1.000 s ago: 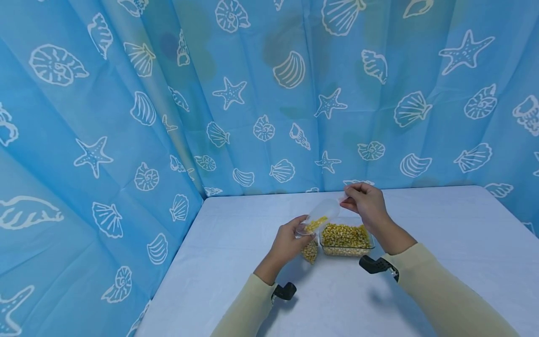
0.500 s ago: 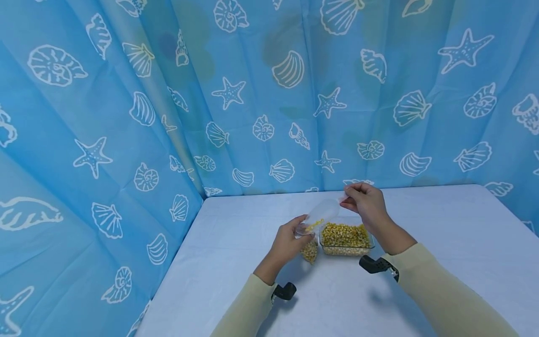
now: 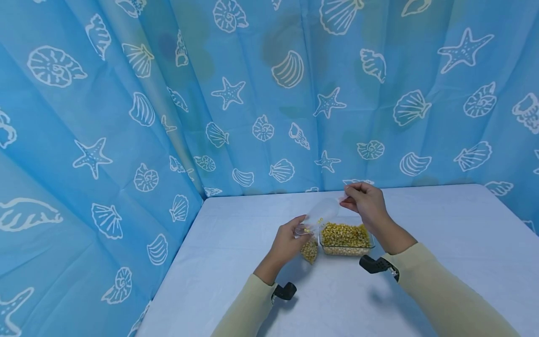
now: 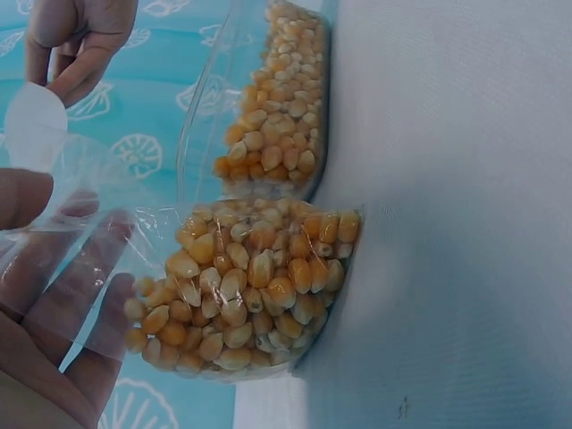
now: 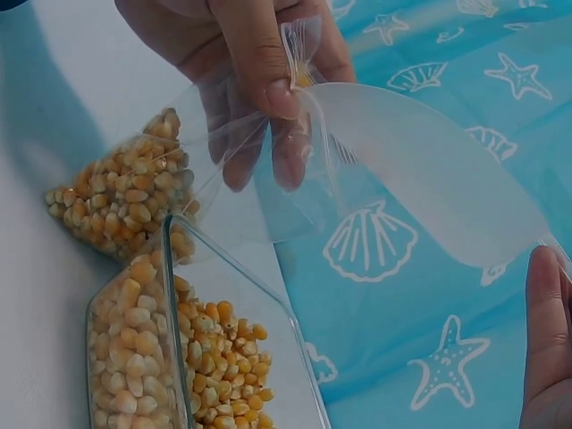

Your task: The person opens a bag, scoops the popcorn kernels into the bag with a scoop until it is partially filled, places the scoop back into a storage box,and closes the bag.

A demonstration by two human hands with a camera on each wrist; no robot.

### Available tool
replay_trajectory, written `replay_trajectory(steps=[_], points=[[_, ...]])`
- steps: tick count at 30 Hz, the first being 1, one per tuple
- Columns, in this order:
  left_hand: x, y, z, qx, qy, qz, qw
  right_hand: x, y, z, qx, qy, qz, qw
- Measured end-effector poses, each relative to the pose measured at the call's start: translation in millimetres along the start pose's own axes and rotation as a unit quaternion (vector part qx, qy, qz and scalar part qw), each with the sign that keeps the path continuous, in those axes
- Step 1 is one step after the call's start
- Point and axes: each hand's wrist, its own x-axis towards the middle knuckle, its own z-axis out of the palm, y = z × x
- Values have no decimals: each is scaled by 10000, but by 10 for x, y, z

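My left hand (image 3: 287,243) holds a clear zip bag (image 4: 241,286) by its top, thumb on one side and fingers on the other. Corn kernels fill the bag's lower part, which hangs down beside the glass container. In the right wrist view a whitish translucent scoop (image 5: 429,170) reaches into the bag's mouth, tilted down toward it. A few yellow kernels (image 3: 320,220) show on the scoop in the head view. My right hand (image 3: 367,206) pinches the scoop's far end, higher than the bag. The pinch is partly cut off in the right wrist view.
A rectangular glass container (image 3: 343,252) heaped with corn kernels stands right of the bag, below the scoop. A white cloth (image 3: 236,262) covers the table. Behind its far edge hangs a blue curtain (image 3: 261,84) with shell and starfish prints.
The yellow kernels on the scoop have dwindled from a small pile to a few, sliding down toward the bag's mouth. Both hands have stayed almost in place.
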Motion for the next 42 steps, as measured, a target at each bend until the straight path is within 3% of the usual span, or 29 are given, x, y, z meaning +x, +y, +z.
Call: replay_trajectory(steps=[24,33,42], points=[[2,6,4,-52,-53,-146,9999,-37,-52,62,-369,-193,-624,9972],[-2,15,2,-52,-45,-303,9995,-62,-94,84,-440,-262,-663,9965],[-4,12,-4,8,51,-183,9998,-35,-64,45,-385,-98,-512,9979]])
